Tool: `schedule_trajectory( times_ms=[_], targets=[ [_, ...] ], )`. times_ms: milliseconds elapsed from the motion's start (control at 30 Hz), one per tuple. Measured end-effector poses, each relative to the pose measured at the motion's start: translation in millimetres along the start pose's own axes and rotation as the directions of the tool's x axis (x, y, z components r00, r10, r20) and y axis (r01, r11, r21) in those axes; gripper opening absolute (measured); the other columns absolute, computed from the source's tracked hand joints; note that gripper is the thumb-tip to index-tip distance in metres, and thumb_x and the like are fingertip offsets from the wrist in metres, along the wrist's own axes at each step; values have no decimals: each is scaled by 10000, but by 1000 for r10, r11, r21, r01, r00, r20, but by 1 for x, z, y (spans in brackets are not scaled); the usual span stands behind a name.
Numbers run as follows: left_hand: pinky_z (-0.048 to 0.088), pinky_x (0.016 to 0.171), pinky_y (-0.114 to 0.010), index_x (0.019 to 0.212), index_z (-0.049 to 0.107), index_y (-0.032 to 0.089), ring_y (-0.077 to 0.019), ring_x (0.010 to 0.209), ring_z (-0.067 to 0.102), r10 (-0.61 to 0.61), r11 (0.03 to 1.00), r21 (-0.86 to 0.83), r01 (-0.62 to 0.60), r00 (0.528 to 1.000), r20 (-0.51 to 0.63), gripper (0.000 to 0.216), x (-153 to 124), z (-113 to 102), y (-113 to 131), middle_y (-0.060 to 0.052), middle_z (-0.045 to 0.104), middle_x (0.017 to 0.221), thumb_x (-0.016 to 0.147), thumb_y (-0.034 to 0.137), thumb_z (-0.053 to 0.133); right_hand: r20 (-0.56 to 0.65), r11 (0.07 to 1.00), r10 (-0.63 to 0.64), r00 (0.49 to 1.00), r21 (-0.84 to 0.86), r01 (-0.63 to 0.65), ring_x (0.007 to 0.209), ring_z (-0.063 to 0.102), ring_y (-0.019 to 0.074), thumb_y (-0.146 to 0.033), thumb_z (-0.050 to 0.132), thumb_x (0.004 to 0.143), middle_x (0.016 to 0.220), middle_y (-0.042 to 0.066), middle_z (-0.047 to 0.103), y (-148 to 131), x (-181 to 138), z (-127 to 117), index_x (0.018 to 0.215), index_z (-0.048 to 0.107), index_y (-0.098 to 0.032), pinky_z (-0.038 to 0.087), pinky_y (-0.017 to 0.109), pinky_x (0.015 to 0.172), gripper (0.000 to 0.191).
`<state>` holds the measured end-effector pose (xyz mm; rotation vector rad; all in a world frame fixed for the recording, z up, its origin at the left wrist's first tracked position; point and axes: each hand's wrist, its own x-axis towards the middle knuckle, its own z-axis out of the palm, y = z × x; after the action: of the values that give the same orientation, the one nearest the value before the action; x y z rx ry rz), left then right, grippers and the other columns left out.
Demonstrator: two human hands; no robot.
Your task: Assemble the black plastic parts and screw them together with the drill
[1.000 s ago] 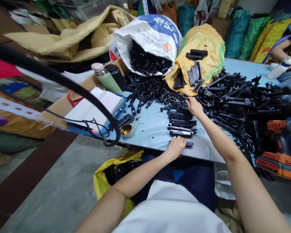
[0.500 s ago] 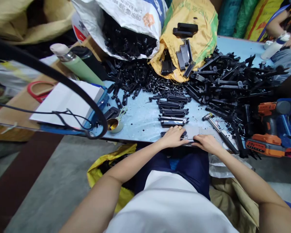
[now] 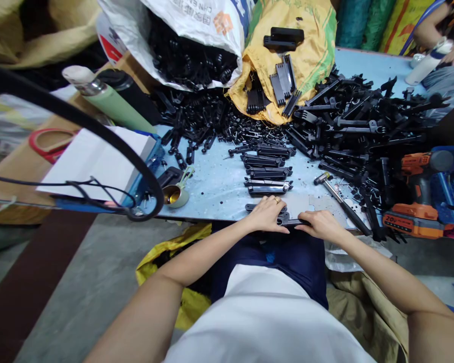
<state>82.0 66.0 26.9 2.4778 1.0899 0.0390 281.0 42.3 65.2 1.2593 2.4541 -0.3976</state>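
At the table's near edge, my left hand presses down on a black slotted plastic part, fingers curled over it. My right hand pinches the right end of this long dark piece, so it spans the gap between both hands. Another black end sticks out left of my left fingers; whether it belongs to the same piece is hidden. Just beyond lies a column of similar long black assemblies, placed crosswise. Right of my right hand rests a hammer with a black handle.
Heaps of black parts cover the far right of the blue table. An orange cordless drill stands right. Leftward are a small metal cup, white paper, a green bottle and a dark cable. Sacks stand behind.
The dark piece between my hands shows more now, near the table edge. My left fingers have shifted slightly on it. The whole view has moved a little.
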Motion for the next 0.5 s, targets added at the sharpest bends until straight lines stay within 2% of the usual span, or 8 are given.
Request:
schedule_trajectory(
  times_ms=[100,200,367,500],
  targets=[
    [370,843,-398,1033,493,152,-292,1021,479,42,999,16,-42,999,-13,697,-1,-1,-2,-124,542,1077,601,681,627,-41,998,-19,999,53,22,690,613,155,-453,426,890,849,32,675,0,2,9,933,574,-210,239,248,522,288],
    [374,847,-404,1020,491,155,-290,1007,494,51,999,11,-50,997,-54,653,-3,1,-2,-117,556,1041,632,665,613,-106,998,14,994,67,-6,684,604,152,-458,414,894,834,38,670,-2,2,15,922,581,-206,240,249,524,304],
    [433,772,-355,1022,478,159,-255,909,559,-21,1000,-17,19,987,-162,515,-9,9,-4,-98,566,981,703,541,613,-213,996,-1,977,-83,-17,690,563,160,-413,355,923,806,65,646,-14,0,11,923,597,-193,238,268,544,327],
    [462,726,-330,986,487,165,-241,891,580,8,1000,-18,-13,968,-250,391,-13,16,-8,-88,572,953,746,460,583,-250,982,-44,967,-188,-4,711,533,168,-318,341,933,798,84,631,-22,0,-1,948,604,-185,239,285,575,295]
  ],
)
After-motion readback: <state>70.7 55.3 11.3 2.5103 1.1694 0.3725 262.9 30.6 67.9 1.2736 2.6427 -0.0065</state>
